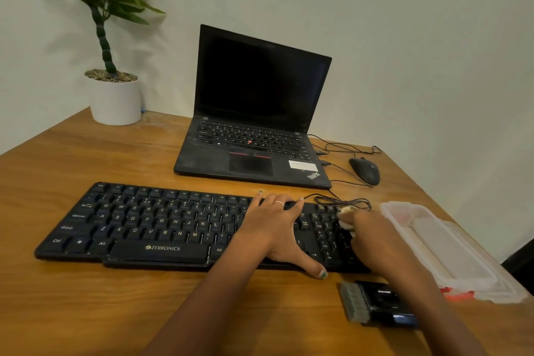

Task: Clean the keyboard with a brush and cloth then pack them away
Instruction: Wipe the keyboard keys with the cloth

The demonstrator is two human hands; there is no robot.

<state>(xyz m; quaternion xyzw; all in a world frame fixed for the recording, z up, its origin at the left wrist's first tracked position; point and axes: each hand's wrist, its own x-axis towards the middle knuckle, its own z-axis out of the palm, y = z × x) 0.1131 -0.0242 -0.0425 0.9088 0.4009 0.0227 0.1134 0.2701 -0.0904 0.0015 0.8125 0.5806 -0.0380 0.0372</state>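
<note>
Head view: cloth wipe on numpad, brush parked

Nearest, black brush (pixel 372 305) lies on the wooden surface (pixel 86 298), just in front of the Zebronics keyboard (pixel 161 228). Right hand (pixel 372 235), fingers curled holding a pale cloth (pixel 345 218), presses it on the numpad keys. Left hand (pixel 277 228) rests flat, fingers spread, on the keyboard. Clear plastic container (pixel 445 251) at right. Behind: ThinkPad laptop (pixel 254 113), mouse (pixel 364 170), potted plant (pixel 112 66).
</note>
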